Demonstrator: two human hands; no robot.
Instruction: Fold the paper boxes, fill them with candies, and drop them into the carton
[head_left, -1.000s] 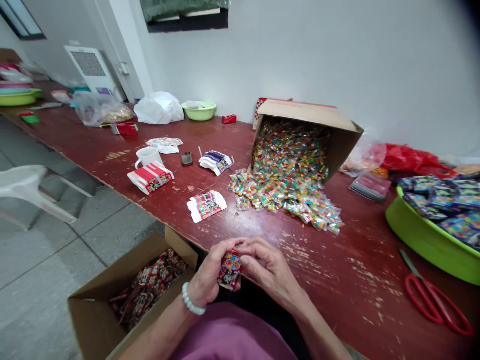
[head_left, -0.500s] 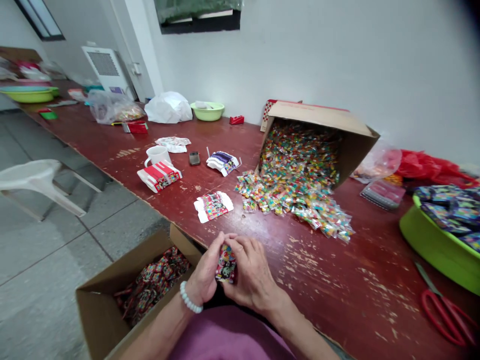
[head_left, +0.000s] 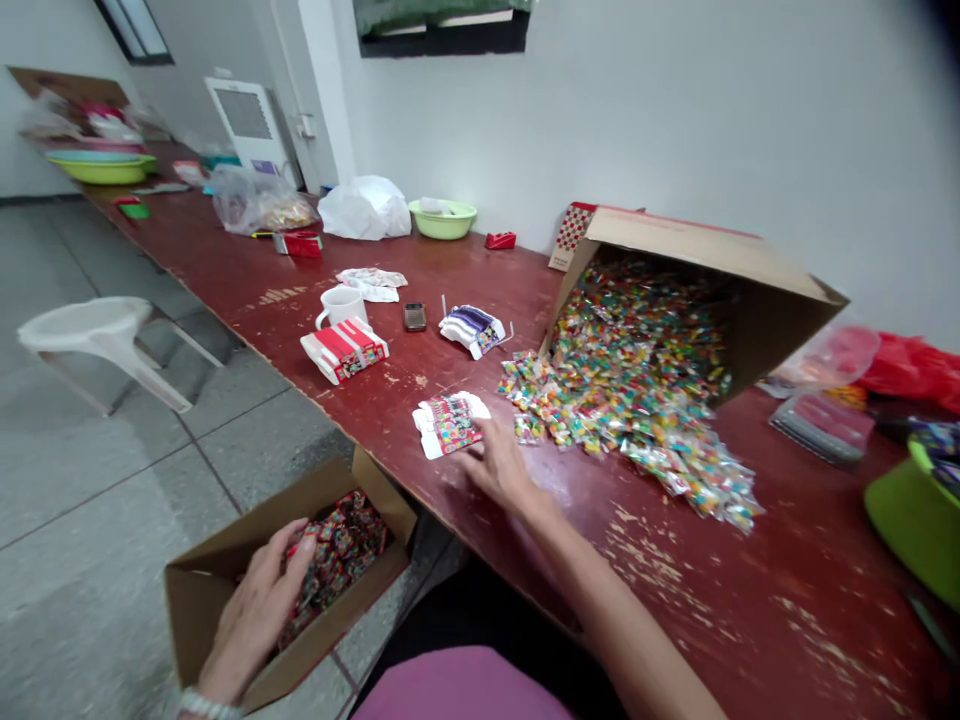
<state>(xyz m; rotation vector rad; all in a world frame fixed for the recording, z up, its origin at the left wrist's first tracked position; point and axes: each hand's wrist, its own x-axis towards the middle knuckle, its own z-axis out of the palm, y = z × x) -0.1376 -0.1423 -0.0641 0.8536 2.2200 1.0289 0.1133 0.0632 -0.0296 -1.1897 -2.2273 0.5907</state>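
My left hand [head_left: 255, 608] reaches down into an open cardboard box [head_left: 225, 575] on the floor, which holds several filled red printed packets [head_left: 341, 545]. Its fingers lie stretched over the packets with nothing gripped. My right hand [head_left: 499, 465] is out on the red table [head_left: 675, 590], fingers spread, fingertips touching the edge of a small stack of flat printed cartons [head_left: 450, 424]. Just right of that hand lies a heap of colourful wrapped sweets [head_left: 622, 410].
The sweets spill from a large tipped cardboard box [head_left: 750, 270]. Further back are a red-and-white carton stack [head_left: 345, 350], a purple carton stack [head_left: 472, 328], a white mug [head_left: 341, 300] and a phone [head_left: 414, 316]. A green basin [head_left: 911, 520] sits far right, a white stool [head_left: 97, 330] stands left.
Both hands were together at the table edge holding one printed packet. They have parted: the left went down into the floor box, the right forward to the flat cartons. The packet has left my hands.
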